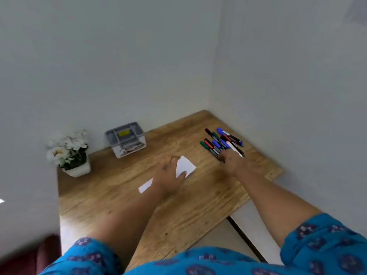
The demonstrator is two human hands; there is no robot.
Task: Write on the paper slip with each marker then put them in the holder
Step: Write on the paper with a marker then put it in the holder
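At frame centre the left hand [169, 175] lies spread, fingers flat on the white paper slip [185, 166], seemingly steadying it for writing, while the right hand [232, 161] reaches the heap of coloured markers [220, 141], its grip indiscernible, the grey compartmented plastic holder [126, 138] waiting upper left.

Illumination is soft, even and moderately bright, with no distinct source in view. Shadows are weak: a faint one lies on the wooden table [178, 215] under the left forearm [127, 219]. The paper slip [185, 166] is nearly overexposed, its surface without detail. Overall sharpness is low; the markers [221, 142] and flower pot [69, 153] appear smeared. Wide-angle distortion tilts the walls [99, 56], and the lower-left corner is heavily blurred.
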